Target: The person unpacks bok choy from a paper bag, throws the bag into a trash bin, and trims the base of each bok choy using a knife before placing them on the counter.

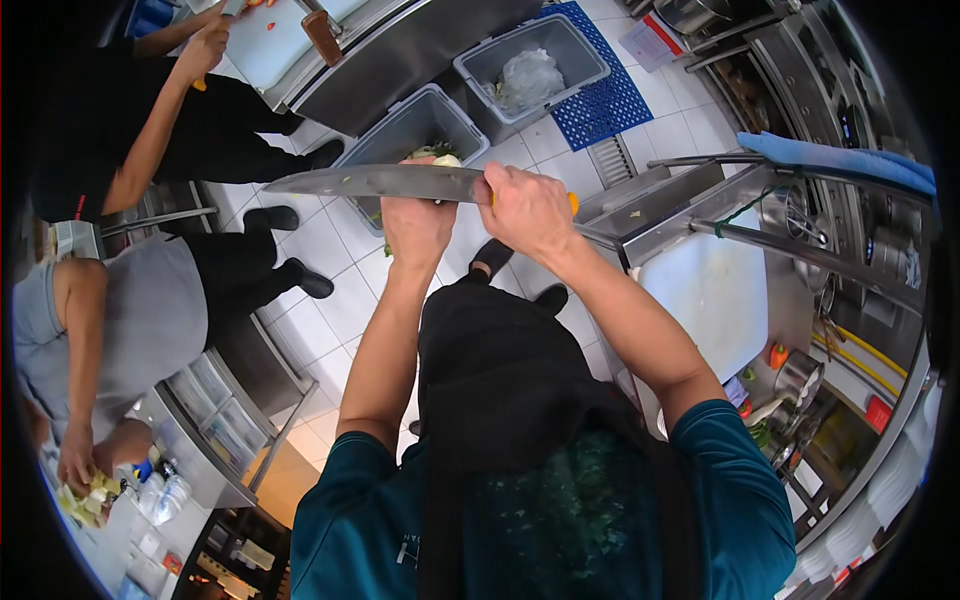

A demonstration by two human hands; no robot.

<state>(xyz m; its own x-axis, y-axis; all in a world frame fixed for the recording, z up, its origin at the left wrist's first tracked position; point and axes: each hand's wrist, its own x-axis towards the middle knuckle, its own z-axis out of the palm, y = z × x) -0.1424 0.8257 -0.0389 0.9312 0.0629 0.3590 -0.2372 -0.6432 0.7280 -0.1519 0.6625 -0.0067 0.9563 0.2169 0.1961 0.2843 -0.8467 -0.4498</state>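
Stretched out in front of me, my right hand (530, 208) grips the yellow handle of a large knife (375, 181), whose broad blade points left. My left hand (418, 228) is closed round a pale vegetable (447, 160) just behind the blade; the blade hides part of it and the fingers. Both hands are close together, above the floor and near a grey bin (430, 110) with green scraps inside.
A second grey bin (535, 60) with a clear bag stands on a blue mat (610, 100). At right is a counter with a white cutting board (705, 290) and a metal rail. Two co-workers work at left, one holding a knife.
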